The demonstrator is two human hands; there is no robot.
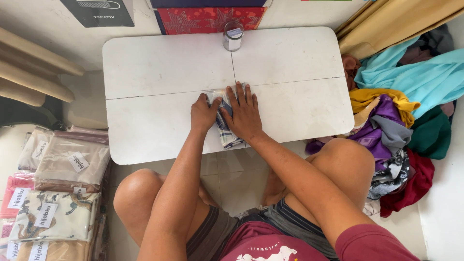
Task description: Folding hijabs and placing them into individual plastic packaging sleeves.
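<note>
On the white table (290, 58), both flat, ungripping hands, left hand (204, 113) and right hand (244, 115), press a folded plaid cloth (226, 134) lying lengthwise toward the person.

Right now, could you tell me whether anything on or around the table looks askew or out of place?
Nothing stands out: both hands, left and right, press a folded plaid cloth flat on the white table; the jar stands upright.
</note>
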